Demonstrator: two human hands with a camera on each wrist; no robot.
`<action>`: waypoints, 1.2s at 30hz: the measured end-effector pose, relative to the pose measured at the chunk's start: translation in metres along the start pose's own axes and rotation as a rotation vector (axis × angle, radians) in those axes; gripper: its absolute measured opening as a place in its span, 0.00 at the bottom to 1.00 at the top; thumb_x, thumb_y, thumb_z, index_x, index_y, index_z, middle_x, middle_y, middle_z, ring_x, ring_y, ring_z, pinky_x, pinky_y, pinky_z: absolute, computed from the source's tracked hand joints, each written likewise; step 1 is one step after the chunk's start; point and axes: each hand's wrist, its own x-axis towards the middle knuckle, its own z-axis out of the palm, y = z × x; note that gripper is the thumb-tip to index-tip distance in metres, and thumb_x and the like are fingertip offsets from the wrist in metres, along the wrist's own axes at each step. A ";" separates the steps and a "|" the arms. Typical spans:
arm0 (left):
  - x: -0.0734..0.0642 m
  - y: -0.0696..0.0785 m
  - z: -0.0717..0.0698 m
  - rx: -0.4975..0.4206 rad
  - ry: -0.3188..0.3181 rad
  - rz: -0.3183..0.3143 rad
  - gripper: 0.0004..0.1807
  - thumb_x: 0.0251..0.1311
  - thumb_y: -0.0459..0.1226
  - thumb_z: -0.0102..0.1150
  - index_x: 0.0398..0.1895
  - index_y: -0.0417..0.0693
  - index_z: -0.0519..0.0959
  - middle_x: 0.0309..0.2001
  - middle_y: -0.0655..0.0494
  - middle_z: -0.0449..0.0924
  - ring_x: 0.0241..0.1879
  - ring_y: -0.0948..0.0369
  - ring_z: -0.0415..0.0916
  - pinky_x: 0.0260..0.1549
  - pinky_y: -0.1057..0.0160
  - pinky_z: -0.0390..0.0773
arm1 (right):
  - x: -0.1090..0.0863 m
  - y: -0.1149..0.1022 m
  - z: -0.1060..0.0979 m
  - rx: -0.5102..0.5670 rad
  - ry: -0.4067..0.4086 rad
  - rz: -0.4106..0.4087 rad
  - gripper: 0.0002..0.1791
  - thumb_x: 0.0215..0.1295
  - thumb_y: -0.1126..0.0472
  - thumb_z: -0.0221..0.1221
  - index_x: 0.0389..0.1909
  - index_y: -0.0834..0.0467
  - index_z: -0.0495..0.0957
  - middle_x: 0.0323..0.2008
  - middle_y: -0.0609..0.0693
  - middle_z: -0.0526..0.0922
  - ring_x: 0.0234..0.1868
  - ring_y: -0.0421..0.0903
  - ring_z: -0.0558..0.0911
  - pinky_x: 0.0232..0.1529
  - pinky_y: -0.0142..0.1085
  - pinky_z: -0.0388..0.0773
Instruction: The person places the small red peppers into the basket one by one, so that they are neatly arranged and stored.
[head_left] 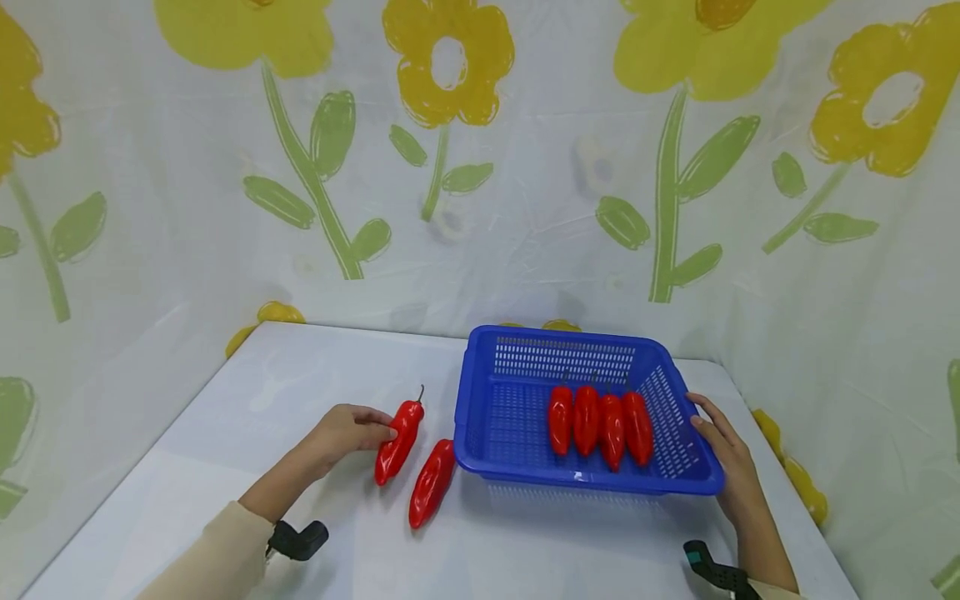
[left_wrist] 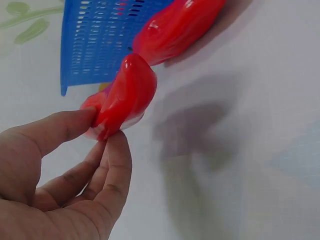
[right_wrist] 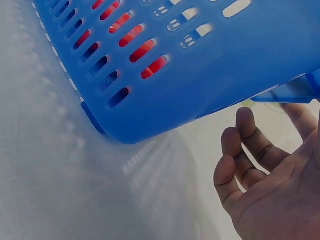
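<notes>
My left hand point(head_left: 352, 433) pinches a glossy red chili pepper point(head_left: 400, 442) between thumb and fingertips, its thin stem pointing up and away. In the left wrist view the pepper point(left_wrist: 127, 95) hangs over the table with its shadow beside it. Another red chili pepper point(head_left: 432, 485) lies just to the right, near the basket's left corner. At the right side, my right hand point(head_left: 731, 458) grips the rim of a blue plastic basket point(head_left: 517, 475), thumb and index finger at the edge, the other fingers bent loosely below. Several red peppers point(head_left: 600, 425) lie side by side in the basket's right half.
The white table point(head_left: 247, 400) runs back to a hanging white cloth point(head_left: 525, 250) printed with yellow flowers, which also encloses both sides. Dark wrist cameras point(head_left: 297, 540) are strapped on both wrists, below beige sleeves.
</notes>
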 end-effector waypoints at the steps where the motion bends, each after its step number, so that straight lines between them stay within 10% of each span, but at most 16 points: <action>1: 0.000 0.002 -0.001 -0.013 0.002 0.000 0.25 0.54 0.41 0.72 0.53 0.38 0.80 0.45 0.50 0.82 0.45 0.53 0.78 0.43 0.47 0.83 | 0.000 0.000 0.000 0.000 0.000 -0.001 0.34 0.74 0.35 0.46 0.78 0.33 0.52 0.76 0.62 0.54 0.42 0.28 0.77 0.42 0.34 0.84; 36: 0.009 0.052 -0.003 -0.273 -0.018 0.038 0.28 0.62 0.42 0.69 0.61 0.35 0.75 0.54 0.42 0.80 0.50 0.52 0.81 0.55 0.50 0.79 | 0.000 -0.003 0.002 0.023 0.004 -0.021 0.33 0.73 0.35 0.48 0.77 0.32 0.55 0.74 0.63 0.56 0.42 0.30 0.79 0.42 0.35 0.85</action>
